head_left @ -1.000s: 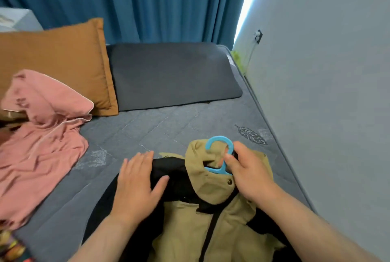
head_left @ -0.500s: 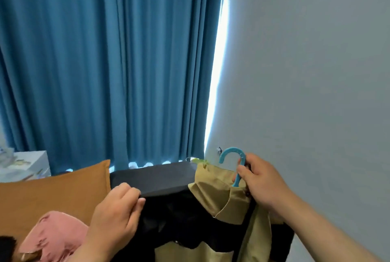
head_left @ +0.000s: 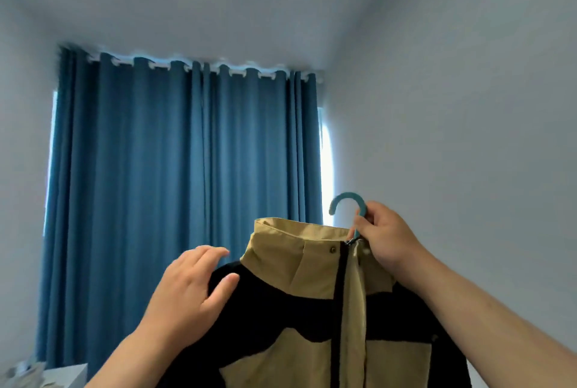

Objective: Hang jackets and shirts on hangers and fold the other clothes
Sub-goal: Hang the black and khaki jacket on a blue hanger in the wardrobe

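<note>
A tan and black jacket [head_left: 299,319] hangs upright in front of me on a blue hanger [head_left: 348,201]; only the hanger's hook shows above the collar. My right hand [head_left: 385,239] grips the hook's stem just above the zipper top. My left hand [head_left: 190,290] lies with spread fingers on the jacket's black left shoulder, touching the cloth without closing on it. The jacket's lower part runs out of the bottom of the view.
Blue curtains [head_left: 175,187] cover the window behind the jacket, with a strip of daylight at their right edge. Pale walls stand left and right. A white surface [head_left: 62,372] with small items sits at the bottom left corner.
The jacket came up off the bed and now hangs upright from the hook. My view tilted up from the bed to the curtains and ceiling. My left hand opened onto the shoulder.
</note>
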Demonstrator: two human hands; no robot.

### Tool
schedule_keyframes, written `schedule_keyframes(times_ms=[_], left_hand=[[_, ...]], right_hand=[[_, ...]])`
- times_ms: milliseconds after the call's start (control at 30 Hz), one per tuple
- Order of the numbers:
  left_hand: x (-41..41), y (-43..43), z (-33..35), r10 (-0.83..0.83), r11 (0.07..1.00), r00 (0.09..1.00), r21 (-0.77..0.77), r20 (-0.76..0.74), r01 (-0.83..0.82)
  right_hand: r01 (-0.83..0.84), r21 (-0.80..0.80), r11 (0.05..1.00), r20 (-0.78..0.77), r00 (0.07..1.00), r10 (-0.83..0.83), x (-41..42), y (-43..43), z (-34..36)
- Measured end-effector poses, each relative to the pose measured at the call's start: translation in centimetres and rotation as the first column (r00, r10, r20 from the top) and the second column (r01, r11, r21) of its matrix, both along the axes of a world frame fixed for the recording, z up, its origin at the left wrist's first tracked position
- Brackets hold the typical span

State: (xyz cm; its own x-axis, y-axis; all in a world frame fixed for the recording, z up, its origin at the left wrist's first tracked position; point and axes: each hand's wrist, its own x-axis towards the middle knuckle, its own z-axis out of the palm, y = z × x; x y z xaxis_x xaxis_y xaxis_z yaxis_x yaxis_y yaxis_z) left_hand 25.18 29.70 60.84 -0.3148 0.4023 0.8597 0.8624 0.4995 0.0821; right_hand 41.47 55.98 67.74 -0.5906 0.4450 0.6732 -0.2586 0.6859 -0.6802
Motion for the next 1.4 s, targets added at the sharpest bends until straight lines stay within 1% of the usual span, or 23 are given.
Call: schedule_keyframes(times_ms=[67, 100, 133, 200, 267, 333, 400, 467, 500, 567, 633, 700, 767, 833, 933, 1000, 1100, 1200, 1267, 1333, 1400], left_hand=[[2.9, 2.9, 2.4, 0.006, 0.996, 0.982, -0.090, 0.190, 0.011], [3.8, 4.1, 3.3, 0.007, 0.994, 0.960, -0.106, 0.280, 0.024], [4.2, 5.0, 4.0, -0.014, 0.994, 0.943, -0.101, 0.333, 0.050], [4.4, 6.1, 4.8, -0.088, 0.990, 0.926, -0.070, 0.366, 0.122], [5.0, 6.8, 5.1, -0.156, 0.981, 0.910, -0.049, 0.384, 0.189], [5.7, 7.7, 5.0, -0.158, 0.985, 0.923, -0.007, 0.351, 0.171], [6.2, 8.5, 5.0, -0.096, 0.995, 0.948, 0.050, 0.303, 0.085], [6.5, 8.9, 5.3, -0.036, 0.995, 0.968, 0.094, 0.250, 0.013], [6.7, 9.1, 5.5, -0.017, 0.995, 0.975, 0.103, 0.220, -0.006], [7.4, 9.6, 5.9, 0.002, 0.995, 0.987, 0.096, 0.163, -0.018], [8.1, 10.2, 6.3, 0.006, 0.998, 0.993, 0.069, 0.121, -0.014], [8.4, 10.6, 6.6, 0.007, 0.999, 0.996, 0.053, 0.093, -0.012], [8.3, 10.9, 6.6, 0.017, 0.999, 0.995, 0.044, 0.097, -0.021], [8.0, 10.8, 6.7, 0.039, 0.999, 0.992, 0.022, 0.119, -0.042], [7.4, 10.5, 7.0, 0.060, 0.998, 0.985, 0.003, 0.164, -0.061], [7.1, 10.3, 7.5, 0.066, 0.998, 0.983, 0.001, 0.171, -0.067], [6.8, 10.3, 7.9, 0.062, 0.998, 0.985, -0.002, 0.159, -0.063], [6.3, 10.2, 7.8, 0.070, 0.997, 0.989, 0.016, 0.130, -0.073], [5.9, 9.8, 7.7, 0.090, 0.995, 0.989, 0.030, 0.115, -0.094], [5.4, 9.3, 7.8, 0.100, 0.994, 0.988, 0.033, 0.115, -0.104], [5.1, 8.8, 7.7, 0.104, 0.994, 0.988, 0.015, 0.111, -0.106]], right_hand=[[-0.014, 0.042, 0.999, -0.009, 1.000, 0.015, 0.0, -0.7, 0.9], [-0.020, 0.050, 0.999, -0.012, 1.000, 0.021, 0.1, -0.8, 1.3], [-0.029, 0.048, 0.998, -0.015, 0.999, 0.029, 0.4, -0.7, 1.7], [-0.049, 0.053, 0.997, -0.003, 0.999, 0.049, 1.2, 0.0, 2.3], [-0.106, 0.058, 0.993, 0.038, 0.994, 0.104, 2.3, 0.8, 3.0], [-0.155, 0.065, 0.986, 0.093, 0.984, 0.149, 3.8, 1.5, 3.9], [-0.139, 0.085, 0.987, 0.194, 0.973, 0.121, 5.1, 3.1, 4.8], [-0.035, 0.060, 0.998, 0.323, 0.946, 0.014, 6.0, 5.0, 5.1], [0.037, 0.025, 0.999, 0.393, 0.918, -0.044, 6.2, 5.9, 5.0], [0.151, -0.052, 0.987, 0.469, 0.877, -0.109, 6.2, 7.1, 4.5], [0.187, -0.153, 0.970, 0.505, 0.859, -0.086, 6.3, 7.2, 4.5], [0.176, -0.156, 0.972, 0.534, 0.843, -0.067, 6.2, 7.5, 4.3], [0.203, -0.083, 0.976, 0.493, 0.859, -0.137, 6.0, 7.8, 4.4], [0.218, -0.046, 0.975, 0.384, 0.905, -0.184, 5.8, 8.5, 4.8], [0.170, -0.056, 0.984, 0.242, 0.958, -0.152, 6.3, 8.9, 6.0], [0.161, -0.025, 0.987, 0.193, 0.969, -0.154, 6.3, 9.0, 6.5], [0.100, 0.026, 0.995, 0.236, 0.966, -0.103, 5.9, 9.2, 6.2], [-0.030, 0.080, 0.996, 0.204, 0.979, 0.013, 5.3, 8.8, 5.4], [-0.130, 0.098, 0.987, 0.253, 0.962, 0.101, 4.8, 8.6, 4.8], [-0.230, 0.099, 0.968, 0.348, 0.919, 0.183, 4.2, 8.2, 4.0], [-0.275, 0.155, 0.949, 0.342, 0.916, 0.210, 3.2, 7.6, 3.4]])
